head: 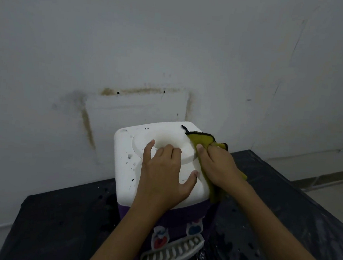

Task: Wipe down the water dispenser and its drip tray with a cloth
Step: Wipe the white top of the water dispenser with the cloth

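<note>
A small water dispenser (127,167) with a white top and purple body stands on a black table. Dark specks dot the left part of its top. My left hand (163,174) lies flat and spread on the top, fingertips at the round bottle socket. My right hand (219,163) presses a yellow-green cloth (202,141) with a black edge against the top's right side; the cloth hangs down over the right edge. The white slotted drip tray (170,253) juts from the front, below two taps with red and blue marks.
The black table (58,223) is speckled with pale dust and dark wet patches, mostly to the right. A stained white wall (130,66) stands close behind the dispenser. Tiled floor (328,193) shows at the right.
</note>
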